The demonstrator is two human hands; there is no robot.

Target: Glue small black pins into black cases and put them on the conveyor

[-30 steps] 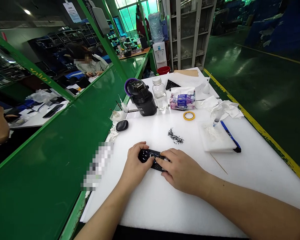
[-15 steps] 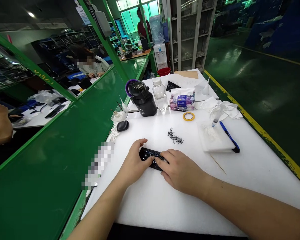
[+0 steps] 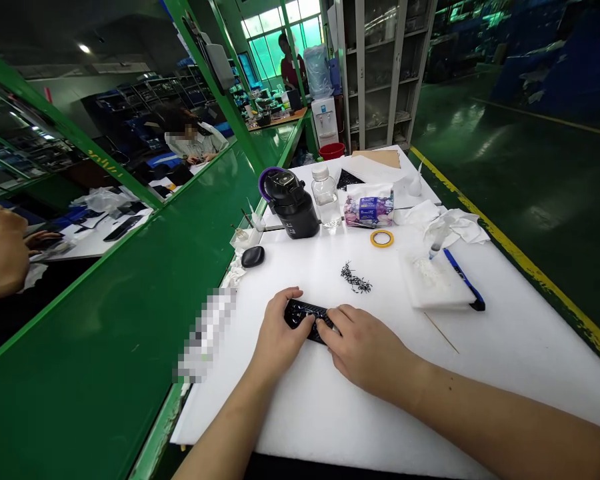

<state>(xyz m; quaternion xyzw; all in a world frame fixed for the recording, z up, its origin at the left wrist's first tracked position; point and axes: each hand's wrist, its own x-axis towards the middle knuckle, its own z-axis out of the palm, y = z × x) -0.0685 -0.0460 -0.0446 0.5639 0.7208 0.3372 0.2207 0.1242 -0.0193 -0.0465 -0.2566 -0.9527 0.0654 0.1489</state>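
Observation:
A flat, glossy black panel [image 3: 304, 311] with a fine dotted pattern lies on the white tabletop between both hands. My left hand [image 3: 282, 327] grips its left end, fingers along the far edge and thumb on the top face. On the right end rests my right hand [image 3: 363, 340], its fingers bent over the panel and the tips pressed near the left thumb. Those fingers partly hide that end. Beyond the panel lies a loose pile of small black slivers [image 3: 355, 278].
Farther back stand a black jug [image 3: 296, 212], a clear bottle [image 3: 327, 200], a tissue pack [image 3: 369, 208] and a yellow tape roll [image 3: 382, 239]. To the right are a white foam block [image 3: 430, 283], a blue cutter knife [image 3: 464, 279] and a thin stick [image 3: 441, 332]. A green partition [image 3: 95, 320] borders the left.
The whole view has shifted slightly, so the table contents appear a little lower and farther right. Both hands keep their hold on the black panel.

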